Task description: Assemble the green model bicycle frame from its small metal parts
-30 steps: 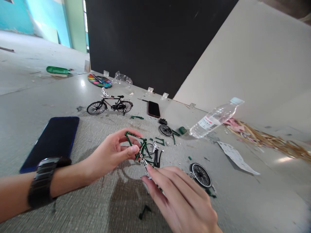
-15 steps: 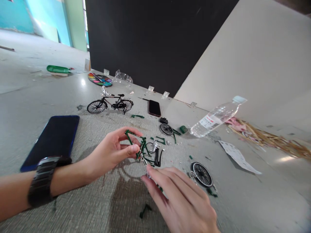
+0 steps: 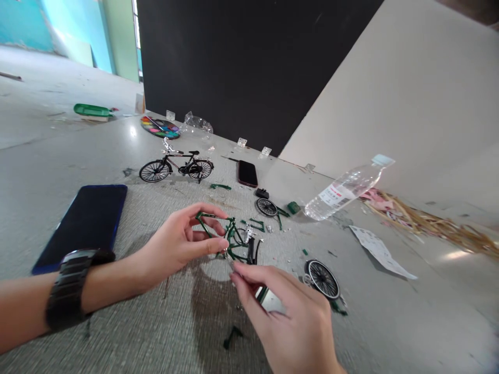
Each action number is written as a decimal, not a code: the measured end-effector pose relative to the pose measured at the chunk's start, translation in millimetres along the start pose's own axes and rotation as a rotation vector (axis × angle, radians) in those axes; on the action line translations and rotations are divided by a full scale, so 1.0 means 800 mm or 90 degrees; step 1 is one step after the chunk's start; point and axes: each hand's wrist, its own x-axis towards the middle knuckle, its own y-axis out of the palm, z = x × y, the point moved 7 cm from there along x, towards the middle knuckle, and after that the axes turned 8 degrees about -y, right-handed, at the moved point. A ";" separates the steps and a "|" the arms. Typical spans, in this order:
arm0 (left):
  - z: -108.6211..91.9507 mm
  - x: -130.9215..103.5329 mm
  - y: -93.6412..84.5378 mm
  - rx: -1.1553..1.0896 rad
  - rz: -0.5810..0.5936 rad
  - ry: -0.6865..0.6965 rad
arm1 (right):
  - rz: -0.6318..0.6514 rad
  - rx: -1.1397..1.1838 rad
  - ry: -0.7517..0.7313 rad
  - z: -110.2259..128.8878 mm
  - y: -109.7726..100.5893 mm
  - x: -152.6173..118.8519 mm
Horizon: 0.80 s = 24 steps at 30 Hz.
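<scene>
My left hand (image 3: 191, 236) pinches a green toy bicycle frame (image 3: 233, 228) between thumb and fingers, holding it tilted above the table. Close against the lower part of the frame, my right hand (image 3: 280, 306) pinches a small silver bicycle part (image 3: 230, 256), mostly covered by the fingertips. Whether that part is joined to the frame I cannot tell. Just behind the frame lie a black bicycle part (image 3: 252, 250) and a green bracket-like piece (image 3: 257, 225). A loose spoked wheel (image 3: 323, 279) rests right of my right hand. A dark green piece (image 3: 233, 336) lies near the front.
A finished black model bicycle (image 3: 177, 165) stands behind my left hand. A large dark tablet or phone (image 3: 83, 223) lies left, a smaller phone (image 3: 247, 173) at the back. Another wheel (image 3: 267, 206), a tilted plastic bottle (image 3: 346, 189), a paper sheet (image 3: 382, 252) and a paint palette (image 3: 160, 127) are around.
My right hand has turned and shifted slightly, its fingers now more curled at the silver part. The green frame has tilted a little in my left hand.
</scene>
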 end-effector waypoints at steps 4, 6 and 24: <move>0.001 0.000 -0.002 0.035 -0.029 -0.012 | 0.009 -0.078 -0.096 0.012 0.003 0.000; -0.001 0.000 0.000 0.030 -0.027 -0.002 | 0.034 -0.115 -0.136 0.017 0.006 -0.003; 0.002 0.000 0.002 -0.044 -0.010 -0.036 | 0.123 -0.203 -0.205 0.019 0.012 -0.011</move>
